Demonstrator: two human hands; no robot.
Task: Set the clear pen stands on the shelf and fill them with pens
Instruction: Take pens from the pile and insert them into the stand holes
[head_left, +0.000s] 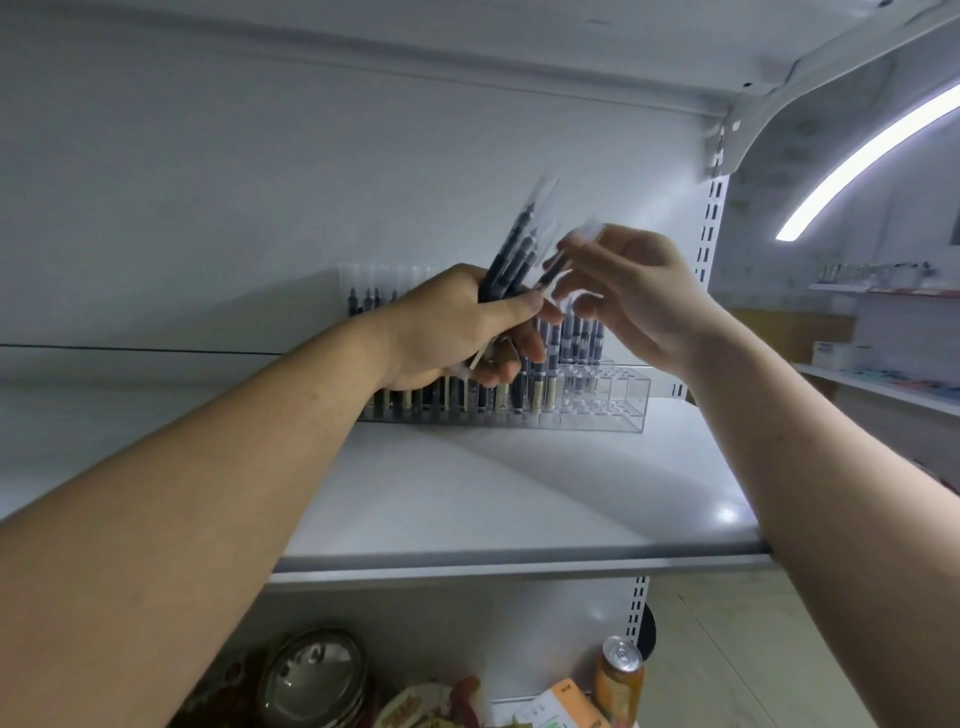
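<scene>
A clear stepped pen stand (618, 405) sits at the back of the white shelf (509, 499), most of its holes filled with dark pens (576, 343); its right end holds empty holes. My left hand (457, 327) grips a bundle of dark pens (514, 254) that point up and to the right, above the stand. My right hand (634, 296) is just right of the bundle and pinches a single pen (561, 260) between thumb and fingers; the pen is blurred.
A slotted upright (711, 218) and a shelf bracket stand at the right rear. Below the shelf are a metal lid (311, 670), an orange can (621, 675) and packets. Another shelf unit (883, 374) with goods is far right.
</scene>
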